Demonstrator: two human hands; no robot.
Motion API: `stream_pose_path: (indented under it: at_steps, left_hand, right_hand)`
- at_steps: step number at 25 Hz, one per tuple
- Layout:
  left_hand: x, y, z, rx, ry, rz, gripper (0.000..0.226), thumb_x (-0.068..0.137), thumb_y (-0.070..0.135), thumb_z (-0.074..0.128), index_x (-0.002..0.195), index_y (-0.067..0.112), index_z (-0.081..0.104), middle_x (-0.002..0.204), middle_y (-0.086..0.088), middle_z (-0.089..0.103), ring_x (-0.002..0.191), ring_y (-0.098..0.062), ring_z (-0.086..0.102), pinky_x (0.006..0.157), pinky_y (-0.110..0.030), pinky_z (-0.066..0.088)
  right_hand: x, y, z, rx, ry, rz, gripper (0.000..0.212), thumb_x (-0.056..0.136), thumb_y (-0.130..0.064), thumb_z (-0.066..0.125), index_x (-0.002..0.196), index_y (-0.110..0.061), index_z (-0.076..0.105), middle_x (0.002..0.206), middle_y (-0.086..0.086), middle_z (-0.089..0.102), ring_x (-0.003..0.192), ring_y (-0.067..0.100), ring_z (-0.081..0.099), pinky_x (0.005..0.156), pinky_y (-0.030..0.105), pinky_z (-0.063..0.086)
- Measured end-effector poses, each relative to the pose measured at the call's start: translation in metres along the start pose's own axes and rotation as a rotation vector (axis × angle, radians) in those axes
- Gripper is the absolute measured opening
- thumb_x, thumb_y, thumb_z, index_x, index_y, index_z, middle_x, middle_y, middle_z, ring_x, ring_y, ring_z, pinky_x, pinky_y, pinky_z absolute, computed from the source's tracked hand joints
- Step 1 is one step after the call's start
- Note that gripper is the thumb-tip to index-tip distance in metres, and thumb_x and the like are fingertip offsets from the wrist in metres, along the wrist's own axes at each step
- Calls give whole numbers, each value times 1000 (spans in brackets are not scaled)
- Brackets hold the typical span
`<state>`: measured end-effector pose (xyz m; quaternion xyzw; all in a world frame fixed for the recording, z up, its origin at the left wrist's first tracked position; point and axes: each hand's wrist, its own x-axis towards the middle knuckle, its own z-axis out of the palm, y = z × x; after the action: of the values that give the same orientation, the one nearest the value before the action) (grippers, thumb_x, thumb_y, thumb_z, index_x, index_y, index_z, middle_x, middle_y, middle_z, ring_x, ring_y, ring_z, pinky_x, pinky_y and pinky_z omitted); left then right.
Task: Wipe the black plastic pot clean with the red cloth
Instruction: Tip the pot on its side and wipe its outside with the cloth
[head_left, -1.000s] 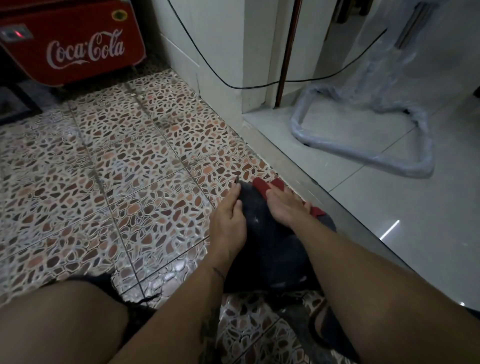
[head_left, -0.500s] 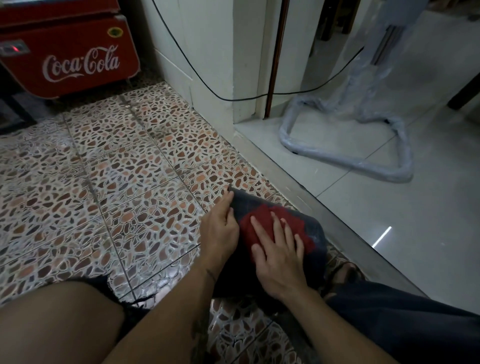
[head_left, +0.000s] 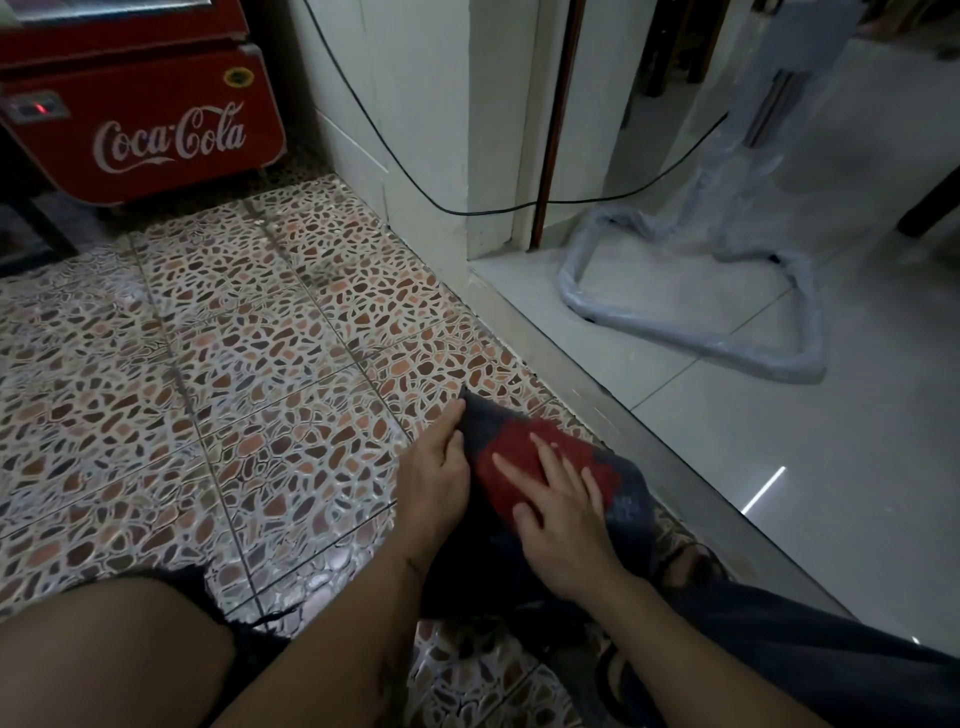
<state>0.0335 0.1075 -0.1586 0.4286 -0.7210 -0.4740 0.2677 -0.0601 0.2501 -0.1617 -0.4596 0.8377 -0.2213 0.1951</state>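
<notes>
Black plastic pot (head_left: 631, 506) lying on its side on the pebble-patterned floor tiles (head_left: 234, 364), near centre. Red cloth (head_left: 511, 467) spread on the pot's upper side. Right hand (head_left: 563, 519) flat, fingers splayed, pressing the cloth. Left hand (head_left: 434, 480) open-palmed, braced against the pot's left side. Red cooler (head_left: 140, 104) far left.

One wide camera on my head looks forward and down, close over my knees, at the brown pebble-patterned tiled floor (head_left: 249, 374), reaching the red Coca-Cola cooler (head_left: 140, 119) ahead-left.
</notes>
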Motion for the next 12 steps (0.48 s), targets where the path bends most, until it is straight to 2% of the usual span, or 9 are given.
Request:
stream_pose_path:
  at_steps: [2,3,5,6,7,9,10,12]
  left_hand:
    - [2,6,-1,85,-10,24,43,95,23,45,135,31,58,132,4,64,119,-16,59,103,-37,46]
    - [3,12,-1,163,-16,41,43,95,21,44,135,31,57,131,2,65,117,-19,60,100,-38,47]
    - [7,27,-1,361,-46,60,44,93,18,41,132,32,55,130,-1,64,113,-25,59,94,-41,48]
    - [9,35,1,454,-73,54,45,92,17,40,133,31,52,136,-2,59,117,-27,57,95,-43,47]
    - [8,41,3,526,-111,52,49,92,19,40,140,28,46,148,-1,48,126,-27,50,101,-46,44]
    - [-2,41,9,597,-202,96,61,96,28,40,154,19,23,164,1,16,142,-26,32,113,-46,33]
    - [-9,36,11,613,-219,143,66,97,33,40,156,17,15,166,2,7,144,-25,27,115,-43,30]
    - [-14,25,13,623,-205,202,68,98,36,40,156,15,11,166,2,1,145,-24,25,114,-40,28]
  right_hand:
    - [-28,16,-1,-27,-33,-71,65,92,-37,44,144,-67,21,166,-20,-8,152,6,-13,120,37,-15]
    - [-32,22,-2,-22,-28,-64,64,92,-39,46,144,-67,22,165,-22,-8,151,4,-13,120,36,-14]
    - [-33,35,-4,35,55,25,58,91,-44,44,143,-65,29,166,-20,1,152,7,-3,122,39,-4]
    - [-33,41,-6,65,109,102,56,90,-47,40,142,-65,31,167,-16,7,154,11,4,123,43,3]
    - [-34,48,-7,82,149,177,55,90,-51,35,142,-65,30,168,-11,12,154,17,8,123,46,7]
    - [-36,59,-4,71,150,265,57,89,-54,24,146,-60,25,169,-1,11,155,23,7,124,48,4]
    - [-33,62,-3,47,137,306,58,92,-52,22,150,-54,24,169,2,8,155,23,4,124,49,2]
    - [-15,63,-6,13,128,445,56,100,-46,22,156,-45,19,170,4,3,155,24,-1,124,51,-1]
